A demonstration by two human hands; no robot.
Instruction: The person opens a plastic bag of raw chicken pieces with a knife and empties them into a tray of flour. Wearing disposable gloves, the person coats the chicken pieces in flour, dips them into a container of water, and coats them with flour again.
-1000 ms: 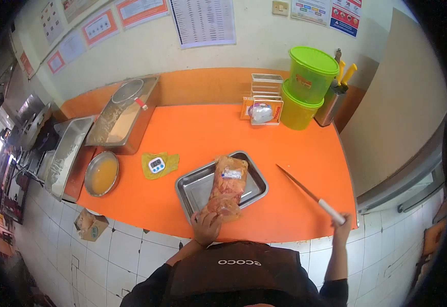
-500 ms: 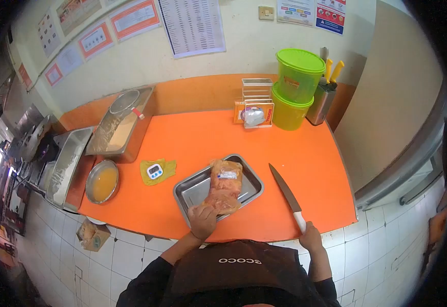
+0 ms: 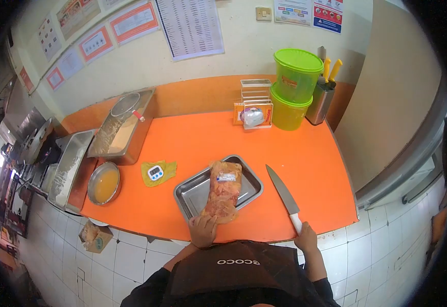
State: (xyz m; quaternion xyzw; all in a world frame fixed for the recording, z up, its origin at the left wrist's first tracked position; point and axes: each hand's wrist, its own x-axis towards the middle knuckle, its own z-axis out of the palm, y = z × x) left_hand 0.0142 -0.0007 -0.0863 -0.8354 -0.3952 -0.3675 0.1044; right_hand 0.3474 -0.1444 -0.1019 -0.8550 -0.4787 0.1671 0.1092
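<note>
Our right hand point(image 3: 306, 237) is gripping one knife point(image 3: 285, 195), now nearer one tray point(image 3: 195, 194); our left hand point(image 3: 203, 230), grip unclear, is touching one meat pack point(image 3: 224, 188).

We cannot read the small print on the label point(image 3: 226, 177) of the meat pack point(image 3: 223, 192). The digits of the timer point(image 3: 155, 173) are too small for us. The top edge cuts off the long paper list point(image 3: 191, 28), and its lines stay unreadable.
</note>
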